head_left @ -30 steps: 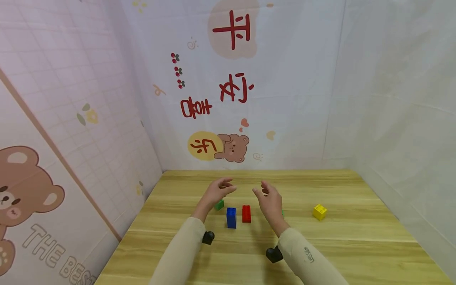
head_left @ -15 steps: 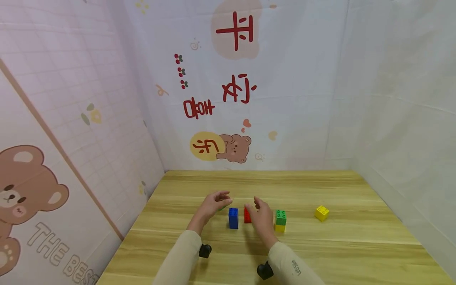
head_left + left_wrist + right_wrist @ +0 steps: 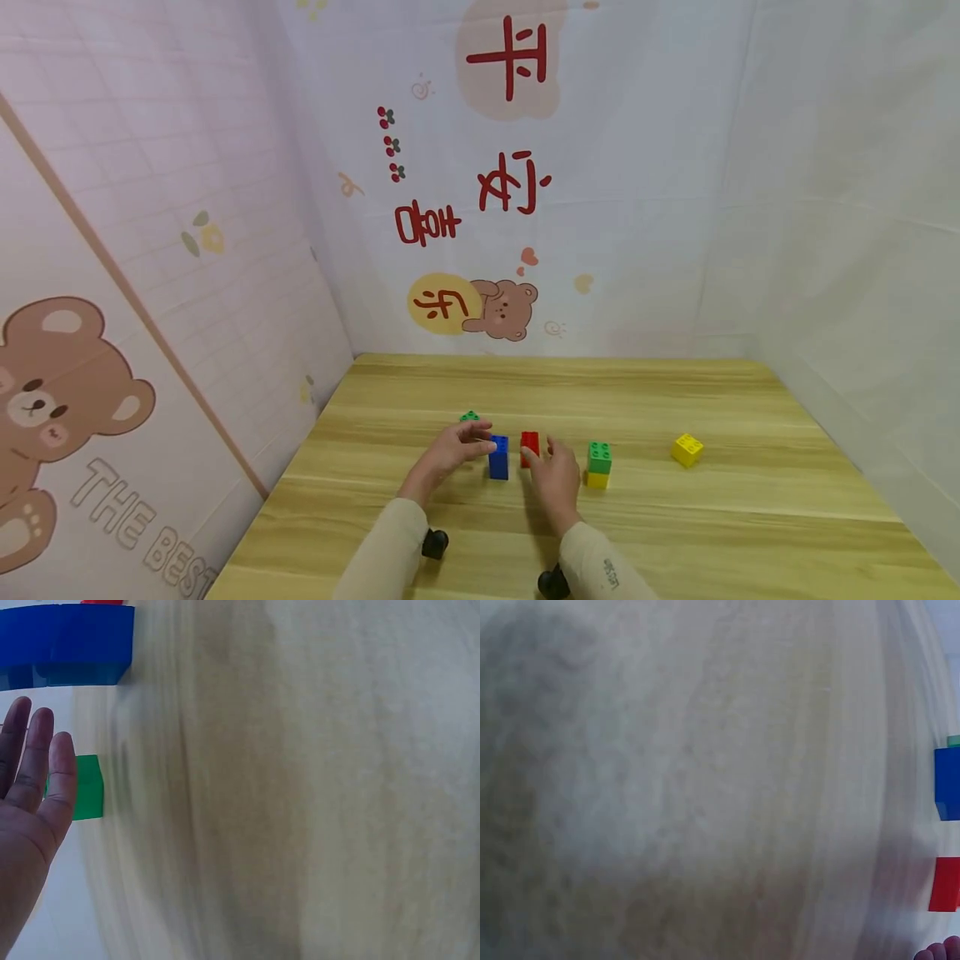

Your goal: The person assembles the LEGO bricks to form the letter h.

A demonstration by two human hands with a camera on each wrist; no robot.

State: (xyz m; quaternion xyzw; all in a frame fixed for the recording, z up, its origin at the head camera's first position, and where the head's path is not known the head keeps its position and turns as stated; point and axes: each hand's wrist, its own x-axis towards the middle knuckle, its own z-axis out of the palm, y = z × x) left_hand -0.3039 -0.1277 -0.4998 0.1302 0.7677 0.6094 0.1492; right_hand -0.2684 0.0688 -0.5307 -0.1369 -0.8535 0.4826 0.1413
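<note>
My left hand is just left of a tall blue brick stack, its thumb tip overlapping the stack's top edge in the head view. From the left wrist, straight, relaxed fingers show a little apart from the blue bricks, with nothing in them. My right hand is beside a red brick, thumb overlapping its front in the head view. Only its fingertips enter the right wrist view, a gap away from the red brick; the fingers are loosely bent around nothing.
Behind the left hand sits a green brick, partly hidden. A green brick on a yellow one forms a stack right of the right hand. Farther right lies a yellow brick. All stand on a wooden table before a printed cloth.
Both hands have come down and nearer to the blue and red bricks. The right hand moved left, uncovering the green-and-yellow stack. The head view has shifted slightly.
</note>
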